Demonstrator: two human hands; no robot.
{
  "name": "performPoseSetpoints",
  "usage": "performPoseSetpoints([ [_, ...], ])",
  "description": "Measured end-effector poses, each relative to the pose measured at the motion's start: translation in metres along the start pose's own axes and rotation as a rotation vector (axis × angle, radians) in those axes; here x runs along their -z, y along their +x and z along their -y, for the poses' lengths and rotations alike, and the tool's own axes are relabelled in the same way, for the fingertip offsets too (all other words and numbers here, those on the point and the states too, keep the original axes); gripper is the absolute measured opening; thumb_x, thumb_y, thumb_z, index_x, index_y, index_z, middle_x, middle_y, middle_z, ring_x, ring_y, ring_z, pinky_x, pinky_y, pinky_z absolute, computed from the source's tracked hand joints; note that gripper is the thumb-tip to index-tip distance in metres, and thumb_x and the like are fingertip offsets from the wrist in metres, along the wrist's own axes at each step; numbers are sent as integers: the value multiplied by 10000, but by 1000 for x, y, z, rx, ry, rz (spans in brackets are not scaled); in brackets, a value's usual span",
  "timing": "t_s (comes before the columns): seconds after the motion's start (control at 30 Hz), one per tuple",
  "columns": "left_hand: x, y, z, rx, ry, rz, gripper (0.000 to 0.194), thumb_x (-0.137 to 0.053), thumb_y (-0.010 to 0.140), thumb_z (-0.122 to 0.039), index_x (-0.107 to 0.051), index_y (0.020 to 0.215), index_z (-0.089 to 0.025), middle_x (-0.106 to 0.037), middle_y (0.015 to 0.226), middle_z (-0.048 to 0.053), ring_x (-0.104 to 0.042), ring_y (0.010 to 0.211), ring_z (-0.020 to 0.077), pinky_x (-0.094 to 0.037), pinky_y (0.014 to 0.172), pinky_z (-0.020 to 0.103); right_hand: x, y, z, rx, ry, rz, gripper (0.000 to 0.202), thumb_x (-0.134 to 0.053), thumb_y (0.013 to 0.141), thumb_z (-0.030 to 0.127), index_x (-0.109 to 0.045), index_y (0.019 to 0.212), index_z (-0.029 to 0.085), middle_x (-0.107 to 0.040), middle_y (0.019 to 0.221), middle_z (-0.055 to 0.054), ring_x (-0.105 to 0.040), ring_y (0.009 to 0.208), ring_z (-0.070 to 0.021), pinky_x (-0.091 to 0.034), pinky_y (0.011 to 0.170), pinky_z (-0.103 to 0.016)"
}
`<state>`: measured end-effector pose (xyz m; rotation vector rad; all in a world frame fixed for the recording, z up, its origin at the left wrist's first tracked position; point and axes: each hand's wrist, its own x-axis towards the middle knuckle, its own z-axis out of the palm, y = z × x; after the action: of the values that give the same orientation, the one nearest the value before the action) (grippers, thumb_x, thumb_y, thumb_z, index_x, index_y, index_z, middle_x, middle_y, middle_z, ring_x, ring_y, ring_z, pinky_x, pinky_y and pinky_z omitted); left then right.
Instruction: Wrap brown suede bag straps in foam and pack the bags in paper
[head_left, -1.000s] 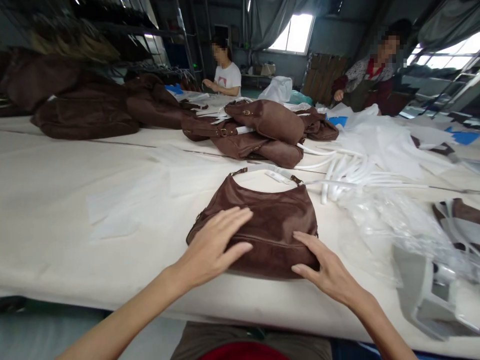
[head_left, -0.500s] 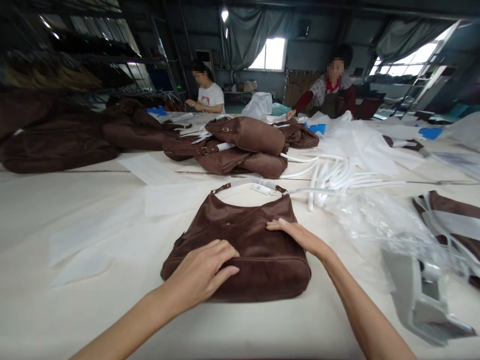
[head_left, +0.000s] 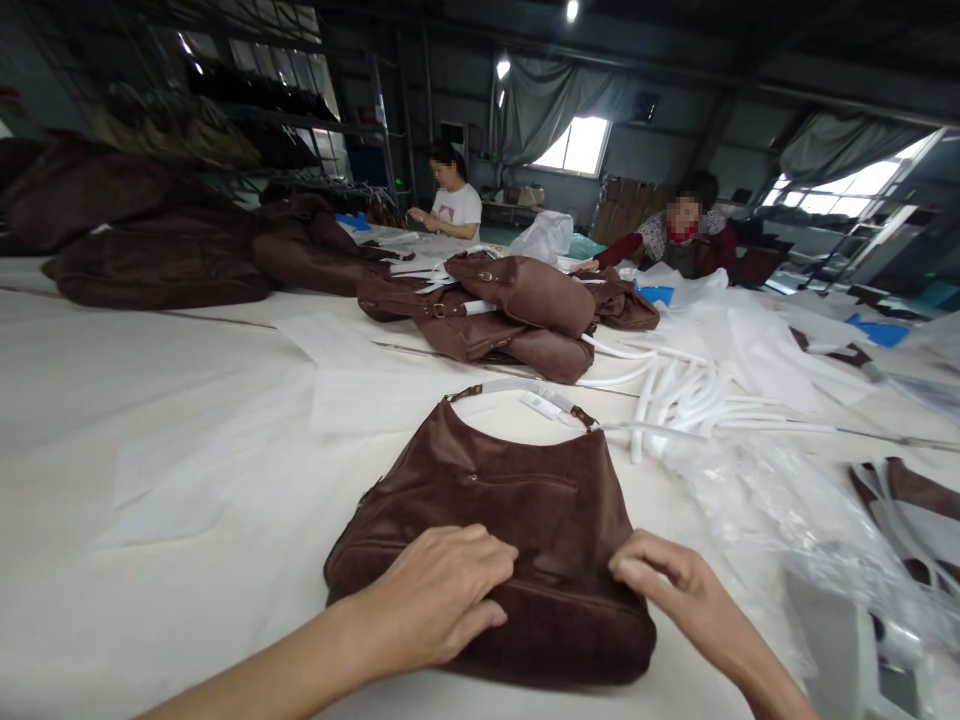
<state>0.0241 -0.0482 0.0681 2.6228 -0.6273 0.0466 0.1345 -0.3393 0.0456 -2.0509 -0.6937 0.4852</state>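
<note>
A dark brown bag (head_left: pixel 540 520) lies face up on a pale surface (head_left: pixel 187 590), directly before the person, as the left hand (head_left: pixel 450 585) rests across its lower front. That hand's grip is loose, the thumb spread from half-bent fingers, with nothing clasped between them. The right hand (head_left: pixel 679 580) meets the bag's right side near the base, thumb and fingertips close together; whether they pinch the edge or merely touch it cannot be told from this angle.

The risk here is one of pressure: a hard push from the left hand could crease the soft front, and a tug from the right alone could swing the bag askew. The film-wrapped handle (head_left: pixel 510 386) (a white tag (head_left: pixel 541 405) lies within its loop) sits near a bundle of white cords (head_left: pixel 656 405), which could snag it if the bag is dragged that way. Loose clear plastic (head_left: pixel 780 500) nearby could catch under the right wrist.

A zip pocket (head_left: pixel 532 485) crosses the bag's face; the contents of both are out of sight. Beyond, more brown bags (head_left: pixel 551 295) lie heaped, their insides likewise hidden, while two co-workers, one in a white shirt (head_left: pixel 459 208), the other in red sleeves (head_left: pixel 622 250), work across the surface.
</note>
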Motion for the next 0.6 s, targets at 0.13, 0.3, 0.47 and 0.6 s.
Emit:
performPoseSetpoints([
  [0.13,-5,-6,-3,36,45,4,162,-656,865,-261,-618,1020,-235,-672,1243,41,-621,1080,243,-465,932,345,25,64,-38,-197,49,-431,541,-546,812,597,-666,1112,163,-694,1124,-145,-661,1016,-294,-556,824,-407],
  [0.3,-7,-9,0,23,34,11,240,-694,827,-216,-605,1048,-242,-660,1285,7,-622,1104,247,-465,942,365,24,156,-62,-210,-111,-497,545,-338,909,516,-659,1126,133,-717,929,-145,-695,855,-269,-565,689,-383],
  [0.47,-13,-10,7,-1,-4,-19,246,-728,802,-235,-614,1019,-256,-670,1271,1,-628,1080,231,-478,913,331,3,207,-45,-58,-389,-391,478,-348,962,474,-701,937,153,-683,998,-158,-610,1034,-305,-460,941,-433],
  [0.6,-18,-9,13,26,-60,-29,252,-699,845,-281,-594,1073,-274,-652,1303,-20,-610,1121,231,-461,949,351,-28,214,-32,100,-556,-84,338,-484,959,443,-704,945,186,-667,1010,-118,-585,1058,-258,-413,1010,-358],
])
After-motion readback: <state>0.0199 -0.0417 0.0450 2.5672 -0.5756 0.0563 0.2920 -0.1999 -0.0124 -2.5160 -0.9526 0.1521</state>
